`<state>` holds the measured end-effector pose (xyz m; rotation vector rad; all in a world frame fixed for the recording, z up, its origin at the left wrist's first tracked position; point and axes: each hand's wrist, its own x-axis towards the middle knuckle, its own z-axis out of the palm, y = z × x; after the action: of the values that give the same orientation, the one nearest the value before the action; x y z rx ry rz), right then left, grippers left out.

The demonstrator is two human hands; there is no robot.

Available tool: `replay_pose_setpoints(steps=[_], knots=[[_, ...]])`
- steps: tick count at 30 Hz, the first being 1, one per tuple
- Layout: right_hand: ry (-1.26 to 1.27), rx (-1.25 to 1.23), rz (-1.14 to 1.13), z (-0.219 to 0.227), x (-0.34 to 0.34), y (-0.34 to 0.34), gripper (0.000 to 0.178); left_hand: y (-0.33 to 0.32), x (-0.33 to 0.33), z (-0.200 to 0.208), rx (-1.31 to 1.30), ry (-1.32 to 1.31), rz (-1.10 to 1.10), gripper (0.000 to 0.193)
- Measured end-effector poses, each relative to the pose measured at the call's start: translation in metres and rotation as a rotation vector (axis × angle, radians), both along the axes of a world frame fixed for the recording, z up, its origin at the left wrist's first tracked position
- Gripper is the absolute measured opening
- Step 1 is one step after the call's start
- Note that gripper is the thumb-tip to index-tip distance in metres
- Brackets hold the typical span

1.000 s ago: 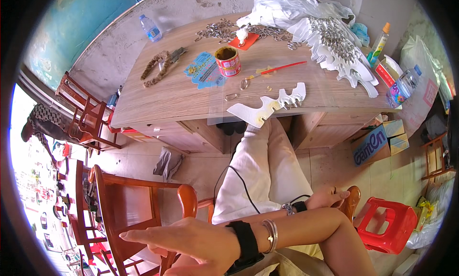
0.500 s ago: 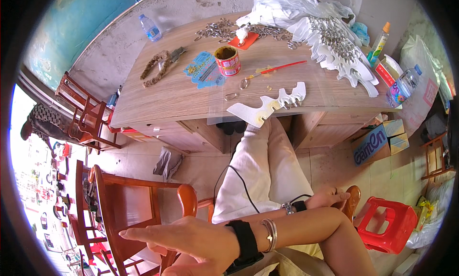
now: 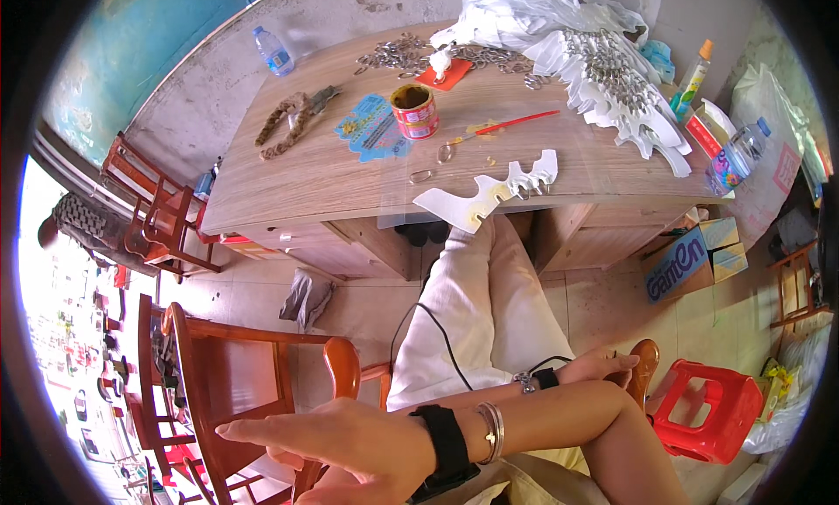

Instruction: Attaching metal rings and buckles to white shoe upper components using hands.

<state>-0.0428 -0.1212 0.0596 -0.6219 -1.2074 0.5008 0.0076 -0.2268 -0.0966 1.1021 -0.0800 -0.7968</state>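
Observation:
My forearms cross over my lap. My right hand reaches to the lower left, its index finger stretched out and nothing in its grasp; a black strap and silver bangles circle that wrist. The left hand is at the right, its bent fingers and thumb against the end of a wooden chair armrest. On the desk's front edge lies a white toothed cutout, with yellowish smears and metal rings at its teeth. Behind it are a red-handled brush, an open can and a loose metal ring.
Metal rings are heaped at the back of the desk. Stacked white cutouts with rings lie right. A wooden chair stands left, a red plastic stool right. A black cable crosses my legs.
My hands stay almost where they were. At the far left, the person by the bright opening has shifted slightly. Things on the desk have not moved.

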Motion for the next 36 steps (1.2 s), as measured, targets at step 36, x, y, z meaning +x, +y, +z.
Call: replay_pose_setpoints(steps=[36], knots=[[0.056, -0.148, 0.097, -0.007, 0.012, 0.004, 0.074, -0.013, 0.005, -0.011, 0.037, 0.024, 0.134, 0.035]])
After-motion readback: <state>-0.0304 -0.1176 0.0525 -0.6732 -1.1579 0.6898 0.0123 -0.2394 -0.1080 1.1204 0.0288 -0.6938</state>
